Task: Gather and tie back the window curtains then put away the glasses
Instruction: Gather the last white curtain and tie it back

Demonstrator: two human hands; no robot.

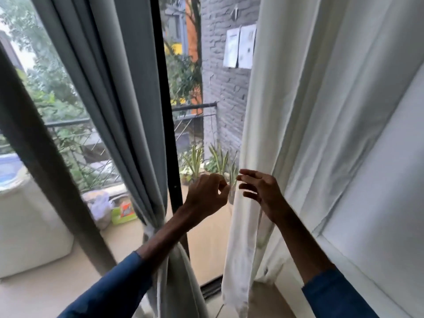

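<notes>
Left hand (206, 194) and right hand (262, 191) meet at the white curtain (286, 111) edge.

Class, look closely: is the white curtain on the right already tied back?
No, the white curtain hangs loose with no tie round it, the left hand and right hand at its edge.

Outside: grey brick wall (221, 88) w/ two papers (239, 47), potted plants (197, 160), black railing (193, 107), bags (99, 207) & white appliance (29, 226) at left.

White curtain (298, 111) is cut off above
</notes>
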